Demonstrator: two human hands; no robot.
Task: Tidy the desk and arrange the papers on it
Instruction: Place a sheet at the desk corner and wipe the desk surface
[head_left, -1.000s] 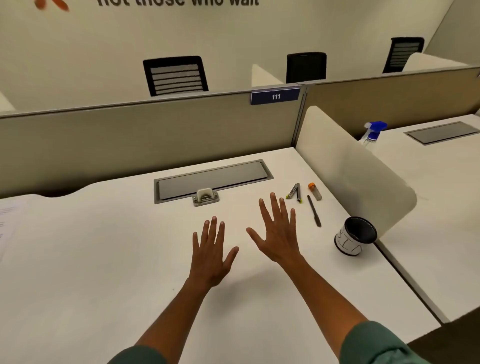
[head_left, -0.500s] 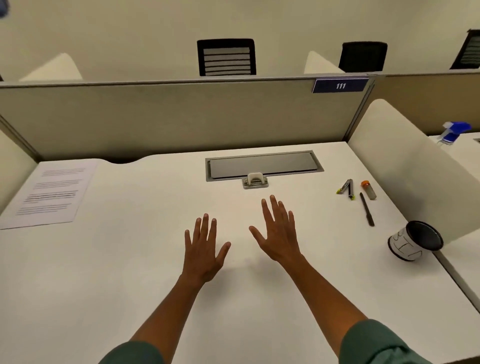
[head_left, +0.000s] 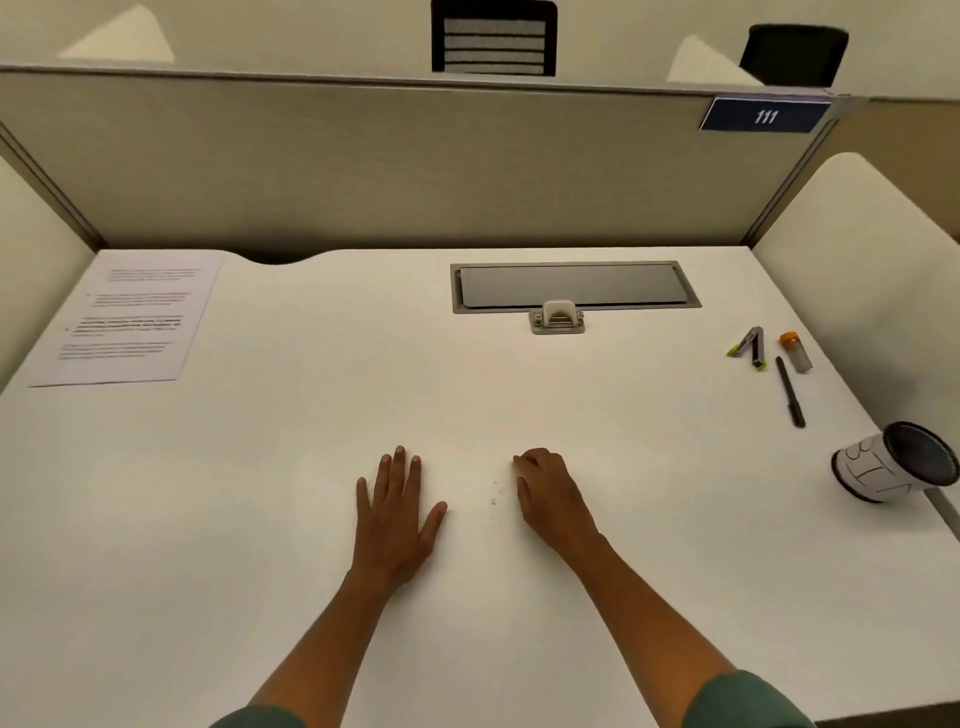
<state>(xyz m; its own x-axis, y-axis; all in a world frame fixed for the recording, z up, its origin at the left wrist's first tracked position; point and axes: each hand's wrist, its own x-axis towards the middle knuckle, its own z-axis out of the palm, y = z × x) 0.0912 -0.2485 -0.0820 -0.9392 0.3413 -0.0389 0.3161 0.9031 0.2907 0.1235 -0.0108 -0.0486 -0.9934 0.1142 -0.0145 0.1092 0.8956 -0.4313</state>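
A printed sheet of paper (head_left: 130, 317) lies flat at the desk's far left corner. My left hand (head_left: 397, 512) rests flat on the white desk (head_left: 260, 519) near its middle, fingers straight. My right hand (head_left: 550, 493) is just to its right, with the fingers curled down onto the desk and nothing in them. At the far right lie a black pen (head_left: 790, 392), two grey markers with green tips (head_left: 753, 348) and a small orange-capped tube (head_left: 795, 353). A black-and-white cup (head_left: 893, 467) lies on its side near the right edge.
A grey cable hatch (head_left: 574, 286) with a small latch sits at the back of the desk. A beige partition (head_left: 415, 166) closes the back, and a rounded side divider (head_left: 857, 260) closes the right. A few white specks (head_left: 493, 493) lie between my hands.
The view has swung left and down, bringing the paper fully into sight. Both hands dropped to the desk, and my right hand's fingers curled from spread to bent.
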